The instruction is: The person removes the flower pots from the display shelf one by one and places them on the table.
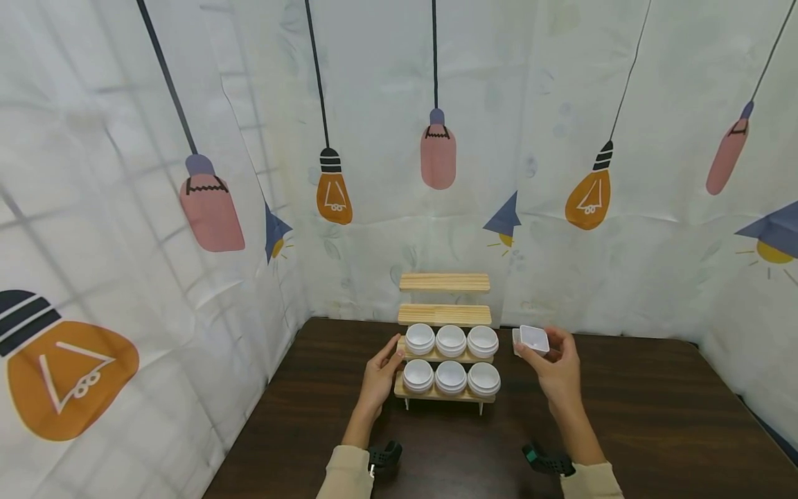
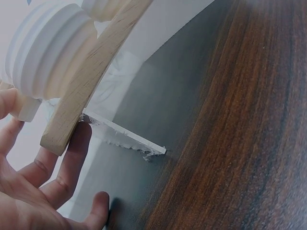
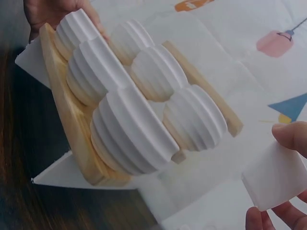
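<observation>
A tiered wooden stand (image 1: 445, 398) on white legs carries several round white ribbed cups (image 1: 451, 377) on its two lower boards. The two upper boards (image 1: 445, 314) hold nothing. My left hand (image 1: 377, 378) grips the stand's left side. In the left wrist view, its fingers (image 2: 79, 143) lie against the end of a board. Right of the stand, my right hand (image 1: 560, 371) pinches a small white square dish (image 1: 535, 339) between thumb and fingers. A second white edge shows at the dish's left; whether it is a separate piece, I cannot tell.
The stand is on a dark brown wooden table (image 1: 648, 409). Pale cloth (image 1: 386, 242) printed with hanging lamps rises behind the table and along both sides. Dark straps (image 1: 385, 454) circle both wrists below the light sleeves.
</observation>
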Demonstrator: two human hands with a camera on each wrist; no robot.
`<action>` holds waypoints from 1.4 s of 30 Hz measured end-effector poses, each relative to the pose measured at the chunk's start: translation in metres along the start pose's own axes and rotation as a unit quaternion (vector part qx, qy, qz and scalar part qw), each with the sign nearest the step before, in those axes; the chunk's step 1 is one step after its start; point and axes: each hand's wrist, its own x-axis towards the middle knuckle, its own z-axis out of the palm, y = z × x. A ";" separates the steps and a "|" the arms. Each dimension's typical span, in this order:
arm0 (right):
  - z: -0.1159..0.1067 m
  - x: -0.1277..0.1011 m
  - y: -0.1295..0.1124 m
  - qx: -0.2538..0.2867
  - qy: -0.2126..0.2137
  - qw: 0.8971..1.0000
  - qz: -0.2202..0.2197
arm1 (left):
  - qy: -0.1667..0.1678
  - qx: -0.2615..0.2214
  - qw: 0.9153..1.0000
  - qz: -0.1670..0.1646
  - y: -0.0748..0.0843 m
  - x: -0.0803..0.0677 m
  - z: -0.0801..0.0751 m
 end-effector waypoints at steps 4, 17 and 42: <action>-0.005 0.000 0.003 -0.001 0.009 1.000 0.001 | 0.002 0.000 1.000 0.001 0.000 0.000 0.000; -0.024 -0.002 0.016 -0.011 0.033 0.999 0.013 | 0.003 -0.002 1.000 0.001 0.000 0.000 0.000; -0.044 0.013 0.046 -0.064 0.024 0.997 0.036 | 0.002 0.007 1.000 0.004 -0.001 0.000 -0.001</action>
